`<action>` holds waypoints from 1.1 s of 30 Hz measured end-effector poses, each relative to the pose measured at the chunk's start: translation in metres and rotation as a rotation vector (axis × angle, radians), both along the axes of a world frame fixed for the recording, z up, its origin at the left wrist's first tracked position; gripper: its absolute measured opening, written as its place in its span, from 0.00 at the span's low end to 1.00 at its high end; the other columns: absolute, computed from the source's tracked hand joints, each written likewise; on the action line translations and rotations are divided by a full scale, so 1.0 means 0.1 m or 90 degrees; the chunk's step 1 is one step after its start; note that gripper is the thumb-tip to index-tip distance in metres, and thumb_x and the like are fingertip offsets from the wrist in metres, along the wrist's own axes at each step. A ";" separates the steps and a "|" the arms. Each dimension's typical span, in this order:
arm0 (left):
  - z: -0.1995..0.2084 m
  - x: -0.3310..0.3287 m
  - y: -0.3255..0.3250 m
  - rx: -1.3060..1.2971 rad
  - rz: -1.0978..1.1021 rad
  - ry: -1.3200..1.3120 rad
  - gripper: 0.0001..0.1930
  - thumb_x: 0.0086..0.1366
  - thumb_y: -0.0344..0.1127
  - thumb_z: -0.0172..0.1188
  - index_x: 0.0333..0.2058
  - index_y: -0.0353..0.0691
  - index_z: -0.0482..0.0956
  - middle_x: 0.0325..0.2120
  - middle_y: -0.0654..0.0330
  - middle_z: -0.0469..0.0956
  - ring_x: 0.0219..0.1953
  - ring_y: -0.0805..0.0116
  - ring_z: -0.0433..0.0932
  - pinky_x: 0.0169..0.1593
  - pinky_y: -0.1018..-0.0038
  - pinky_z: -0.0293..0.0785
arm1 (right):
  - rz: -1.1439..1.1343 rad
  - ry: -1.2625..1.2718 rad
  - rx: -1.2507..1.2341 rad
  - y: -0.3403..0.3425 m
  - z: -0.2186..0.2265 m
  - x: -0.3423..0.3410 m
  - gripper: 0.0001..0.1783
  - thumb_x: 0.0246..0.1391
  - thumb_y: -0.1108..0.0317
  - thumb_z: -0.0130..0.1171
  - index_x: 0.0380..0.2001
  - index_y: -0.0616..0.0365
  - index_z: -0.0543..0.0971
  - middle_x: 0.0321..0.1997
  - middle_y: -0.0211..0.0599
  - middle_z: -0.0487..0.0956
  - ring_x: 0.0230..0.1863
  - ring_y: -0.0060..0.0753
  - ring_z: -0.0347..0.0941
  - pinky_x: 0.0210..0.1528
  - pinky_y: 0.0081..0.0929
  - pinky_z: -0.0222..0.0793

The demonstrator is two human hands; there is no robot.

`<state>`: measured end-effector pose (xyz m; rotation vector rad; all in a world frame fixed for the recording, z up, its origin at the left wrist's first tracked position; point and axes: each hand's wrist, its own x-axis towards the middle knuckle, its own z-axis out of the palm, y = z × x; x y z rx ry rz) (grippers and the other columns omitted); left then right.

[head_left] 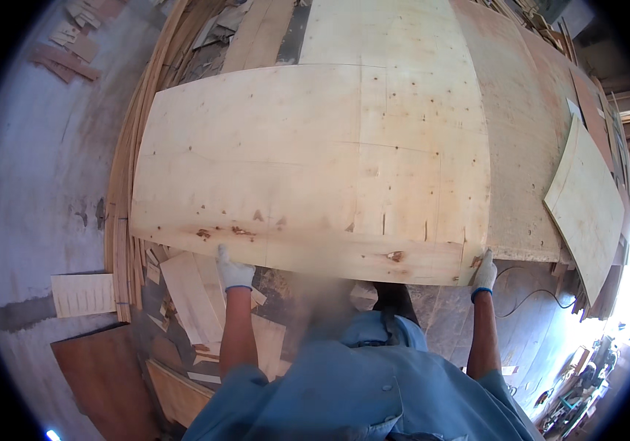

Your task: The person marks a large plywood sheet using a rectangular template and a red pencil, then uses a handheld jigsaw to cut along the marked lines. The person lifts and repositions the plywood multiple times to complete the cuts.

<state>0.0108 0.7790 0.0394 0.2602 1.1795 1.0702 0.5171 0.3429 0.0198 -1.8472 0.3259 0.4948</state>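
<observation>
A large pale plywood sheet (278, 162) with dark knots and small cracks lies across the width in front of me. My left hand (235, 270), in a white glove with a blue cuff, grips its near edge left of the middle, thumb on top and the other fingers hidden beneath. At the near right corner my right hand (485, 272), gloved the same way, holds the sheet's edge with its fingers mostly out of sight. Another pale sheet (388, 33) shows past the far edge, and a browner board (524, 176) extends to the right.
Long wood strips (120, 191) run along the left side. Scrap pieces (194, 294) litter the floor by my left arm, near a reddish-brown board (105, 382). An angled plywood offcut (587, 206) leans at the right. Tools and clutter (576, 389) sit at the lower right.
</observation>
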 end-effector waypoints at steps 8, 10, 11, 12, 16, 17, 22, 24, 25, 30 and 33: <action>0.09 -0.02 -0.03 -0.034 0.025 -0.029 0.26 0.66 0.57 0.60 0.55 0.48 0.72 0.50 0.61 0.77 0.52 0.62 0.77 0.56 0.61 0.75 | 0.102 -0.102 -0.269 0.15 0.37 -0.04 0.33 0.66 0.44 0.43 0.19 0.62 0.76 0.17 0.33 0.71 0.21 0.26 0.64 0.29 0.32 0.59; 0.18 0.05 -0.06 -0.051 0.040 -0.028 0.24 0.66 0.56 0.60 0.54 0.48 0.74 0.48 0.62 0.79 0.49 0.63 0.78 0.54 0.63 0.76 | 0.122 -0.152 -0.308 0.12 0.34 0.00 0.35 0.66 0.43 0.43 0.18 0.63 0.76 0.16 0.35 0.71 0.21 0.28 0.65 0.29 0.34 0.60; 0.18 0.05 -0.07 -0.059 0.046 -0.033 0.24 0.66 0.56 0.59 0.54 0.48 0.74 0.48 0.62 0.79 0.49 0.63 0.78 0.54 0.63 0.76 | 0.138 -0.181 -0.331 0.13 0.32 -0.01 0.35 0.66 0.44 0.43 0.17 0.63 0.76 0.15 0.36 0.71 0.21 0.29 0.65 0.29 0.35 0.60; 0.19 0.05 -0.07 -0.067 0.051 -0.038 0.23 0.67 0.55 0.59 0.53 0.48 0.74 0.48 0.63 0.79 0.49 0.63 0.78 0.54 0.63 0.76 | 0.155 -0.211 -0.354 0.14 0.29 -0.01 0.35 0.66 0.44 0.43 0.17 0.63 0.76 0.15 0.37 0.71 0.21 0.29 0.66 0.29 0.36 0.60; 0.22 0.06 -0.08 -0.082 0.054 0.007 0.24 0.65 0.51 0.60 0.55 0.47 0.72 0.50 0.60 0.77 0.52 0.60 0.76 0.56 0.60 0.74 | 0.130 -0.095 -0.343 0.33 0.48 -0.01 0.34 0.67 0.46 0.42 0.21 0.64 0.79 0.16 0.37 0.72 0.21 0.30 0.65 0.28 0.37 0.60; 0.19 0.04 -0.08 -0.068 0.045 0.008 0.25 0.65 0.48 0.60 0.57 0.46 0.71 0.52 0.58 0.76 0.54 0.58 0.75 0.57 0.58 0.73 | 0.128 -0.095 -0.346 0.34 0.46 -0.02 0.34 0.68 0.46 0.42 0.22 0.65 0.79 0.16 0.37 0.72 0.20 0.29 0.64 0.28 0.36 0.59; 0.14 -0.01 -0.10 -0.071 0.031 0.002 0.26 0.65 0.46 0.59 0.57 0.41 0.70 0.52 0.53 0.75 0.53 0.55 0.75 0.58 0.59 0.73 | 0.103 -0.062 -0.302 0.38 0.42 -0.02 0.32 0.69 0.49 0.43 0.25 0.66 0.79 0.18 0.33 0.73 0.21 0.27 0.63 0.27 0.34 0.58; 0.14 -0.02 -0.09 -0.084 0.037 -0.002 0.26 0.65 0.47 0.58 0.57 0.39 0.70 0.51 0.51 0.76 0.51 0.55 0.76 0.57 0.60 0.73 | 0.083 -0.015 -0.279 0.52 0.55 0.00 0.30 0.69 0.50 0.44 0.26 0.67 0.80 0.18 0.32 0.74 0.22 0.27 0.64 0.27 0.33 0.58; 0.12 -0.01 -0.06 -0.087 0.036 -0.002 0.26 0.66 0.47 0.58 0.57 0.38 0.70 0.51 0.51 0.76 0.51 0.55 0.77 0.57 0.60 0.73 | 0.078 -0.015 -0.273 0.53 0.55 0.00 0.31 0.68 0.47 0.44 0.23 0.64 0.78 0.18 0.31 0.72 0.21 0.25 0.64 0.26 0.32 0.58; 0.08 0.00 0.03 -0.083 0.019 0.002 0.26 0.67 0.48 0.56 0.56 0.35 0.70 0.48 0.47 0.77 0.47 0.54 0.79 0.57 0.63 0.74 | 0.073 -0.099 -0.281 0.23 0.20 -0.10 0.33 0.67 0.41 0.45 0.16 0.54 0.73 0.15 0.25 0.67 0.20 0.21 0.60 0.24 0.29 0.56; -0.32 -0.39 -0.18 -0.017 -0.068 0.080 0.26 0.69 0.51 0.54 0.57 0.39 0.70 0.49 0.52 0.77 0.48 0.57 0.78 0.58 0.62 0.73 | 0.092 -0.037 -0.281 0.32 0.38 -0.17 0.32 0.66 0.40 0.46 0.14 0.51 0.70 0.15 0.23 0.66 0.19 0.19 0.57 0.23 0.28 0.54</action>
